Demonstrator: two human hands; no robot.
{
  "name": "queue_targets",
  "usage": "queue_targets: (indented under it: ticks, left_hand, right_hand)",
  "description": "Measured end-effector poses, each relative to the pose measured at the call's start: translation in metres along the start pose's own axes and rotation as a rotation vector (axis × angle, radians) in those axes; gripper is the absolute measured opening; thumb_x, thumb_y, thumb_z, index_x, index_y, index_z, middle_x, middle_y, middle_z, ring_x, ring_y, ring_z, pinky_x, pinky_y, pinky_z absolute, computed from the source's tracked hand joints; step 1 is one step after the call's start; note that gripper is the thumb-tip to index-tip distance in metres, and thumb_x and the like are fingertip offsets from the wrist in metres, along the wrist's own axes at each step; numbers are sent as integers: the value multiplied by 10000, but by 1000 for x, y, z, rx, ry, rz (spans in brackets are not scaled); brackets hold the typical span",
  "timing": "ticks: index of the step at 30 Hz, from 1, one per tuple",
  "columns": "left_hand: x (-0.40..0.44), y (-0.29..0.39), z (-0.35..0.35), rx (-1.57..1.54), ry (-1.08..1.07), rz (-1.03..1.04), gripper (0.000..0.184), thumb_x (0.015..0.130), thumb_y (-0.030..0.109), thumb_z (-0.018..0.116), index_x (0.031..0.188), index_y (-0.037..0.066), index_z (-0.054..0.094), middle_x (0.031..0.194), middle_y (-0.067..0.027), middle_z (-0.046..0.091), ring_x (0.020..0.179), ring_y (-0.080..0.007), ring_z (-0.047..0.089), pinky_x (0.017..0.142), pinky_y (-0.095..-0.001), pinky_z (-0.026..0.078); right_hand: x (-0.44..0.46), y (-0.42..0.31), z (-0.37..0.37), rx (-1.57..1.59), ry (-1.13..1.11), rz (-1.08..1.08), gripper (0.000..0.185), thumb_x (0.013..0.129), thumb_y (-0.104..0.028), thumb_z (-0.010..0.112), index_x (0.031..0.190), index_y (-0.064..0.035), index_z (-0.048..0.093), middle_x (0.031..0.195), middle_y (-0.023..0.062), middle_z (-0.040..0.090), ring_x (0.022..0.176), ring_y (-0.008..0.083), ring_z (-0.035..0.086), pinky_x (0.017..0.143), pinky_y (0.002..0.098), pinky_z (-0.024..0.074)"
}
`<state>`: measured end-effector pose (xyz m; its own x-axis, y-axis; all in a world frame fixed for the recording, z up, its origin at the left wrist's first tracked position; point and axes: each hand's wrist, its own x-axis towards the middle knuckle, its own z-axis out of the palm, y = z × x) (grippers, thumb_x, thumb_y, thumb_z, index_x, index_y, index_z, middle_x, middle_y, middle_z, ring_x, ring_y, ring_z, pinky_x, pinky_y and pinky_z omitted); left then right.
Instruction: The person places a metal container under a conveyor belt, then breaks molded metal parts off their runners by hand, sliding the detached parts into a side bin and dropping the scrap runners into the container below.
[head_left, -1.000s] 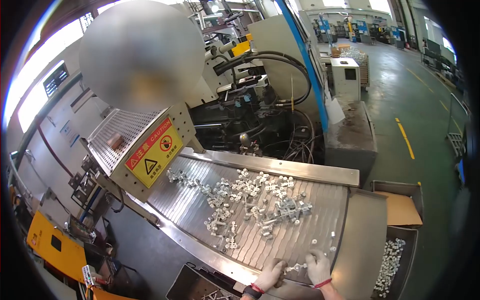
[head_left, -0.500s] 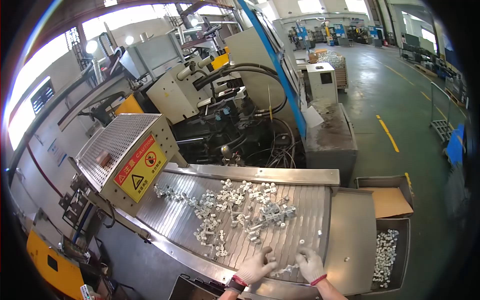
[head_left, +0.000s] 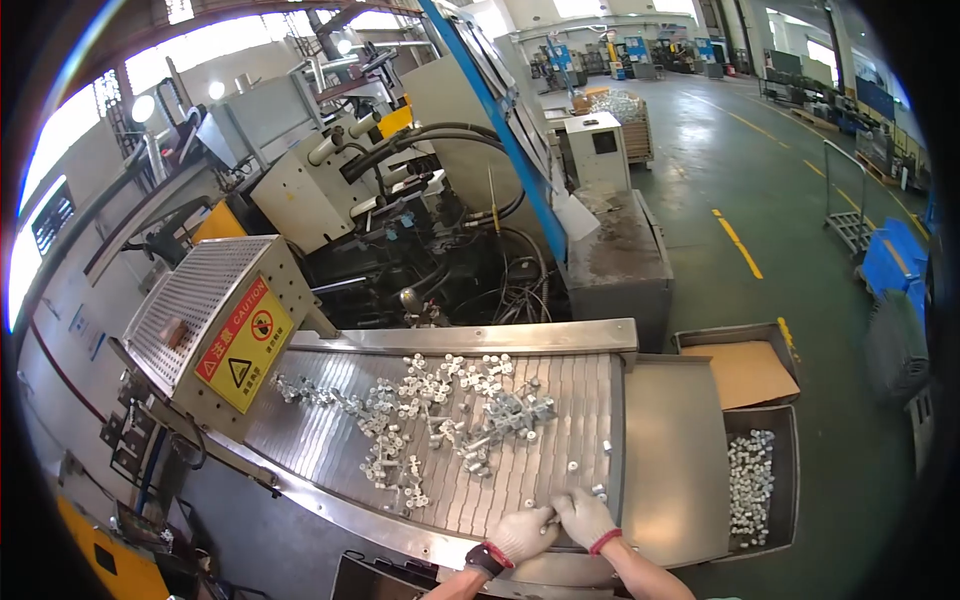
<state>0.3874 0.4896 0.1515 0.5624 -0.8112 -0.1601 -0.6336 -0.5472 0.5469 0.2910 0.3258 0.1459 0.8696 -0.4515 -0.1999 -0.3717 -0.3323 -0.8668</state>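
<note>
My left hand [head_left: 522, 534], in a white glove with a red cuff, is closed at the near edge of the metal conveyor [head_left: 350, 492]. Against its fingertips, my right hand [head_left: 584, 519], gloved the same way, is closed too. Both pinch a small metal casting that their fingers almost wholly hide. A few loose metal pieces lie close by, one a small round piece [head_left: 573, 466] beyond my right hand. Farther up the belt spreads a pile of branched metal castings [head_left: 515, 412] with small round ends.
Right of the belt is a smooth metal chute [head_left: 675, 450], then a bin [head_left: 792, 480] holding many small metal pieces. Behind that stands a box with cardboard [head_left: 745, 372]. A perforated guard [head_left: 205, 300] with a caution sign covers the belt's left end; machinery [head_left: 400, 250] stands behind.
My hands, apart over a branched casting before, have come together and closed on it. The whole view has shifted, so the conveyor and bins appear farther left.
</note>
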Motion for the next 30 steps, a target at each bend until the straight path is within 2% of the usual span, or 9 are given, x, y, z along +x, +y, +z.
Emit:
queue_targets:
  ticks: [8,12,14,17,21,24,26,29,30]
  left_hand:
    - [23,-8,29,49,232,132,234,1022,317,678,1027,92,742,870,-217,779,803,-471,760,703,-601,616]
    - [16,-7,38,-378,228,133,265,1042,283,670,1153,49,725,902,-241,766,751,-434,756,694,-541,602]
    - [-3,18,-1,-1073,-296,-386,296,1061,293,645,1145,18,713,864,-248,721,727,-446,721,707,-541,590]
    - [-17,24,-9,-1093,-305,-433,309,1075,301,622,1122,5,699,819,-171,700,731,-381,711,719,-503,577]
    - [-32,-12,12,-233,63,-185,360,1099,331,655,1222,-6,683,886,-61,723,870,-219,736,751,-381,566]
    - [-79,-43,7,-585,339,-281,316,1068,338,688,1121,26,703,926,-166,777,849,-328,784,790,-455,593]
    - [-121,-64,2,-1038,462,-487,283,1094,315,680,1142,37,689,947,-84,765,780,-205,743,695,-361,574]
    - [-198,-108,-6,-1187,730,-685,254,1125,266,651,1225,37,693,948,-32,733,773,-117,685,652,-298,546]
    - [-223,-122,-5,-1196,814,-780,271,1128,258,645,1264,30,702,956,-42,742,775,-125,686,652,-305,550]
  right_hand:
    - [39,18,0,-121,90,-92,565,1120,-488,530,1183,16,776,1124,365,756,1122,535,746,976,584,588]
    - [21,6,-17,8,36,-258,496,1139,-447,559,1155,10,752,1018,302,779,1013,480,783,894,513,610]
    - [17,7,-19,82,-23,-331,613,1176,-556,536,1204,14,759,973,261,790,991,437,806,860,461,619]
    - [14,4,-14,169,-75,-233,588,1157,-552,581,1243,1,762,1059,238,811,1033,414,804,879,457,614]
    - [28,11,12,-43,74,-234,493,1096,-490,685,1309,-52,762,1170,206,815,1089,402,782,952,472,604]
    - [41,12,24,-409,242,-418,520,1004,-451,775,1398,-114,739,1238,196,795,1116,410,765,997,484,598]
    - [42,10,30,-645,433,-659,553,974,-444,793,1416,-116,728,1257,200,787,1133,417,759,1004,485,594]
    - [32,-4,48,-323,159,-556,625,1003,-443,779,1493,-67,687,1345,212,760,1192,391,749,1037,507,578]
    - [29,-15,56,-91,-6,-329,662,1011,-444,775,1525,-43,657,1345,208,757,1189,371,749,1036,507,578]
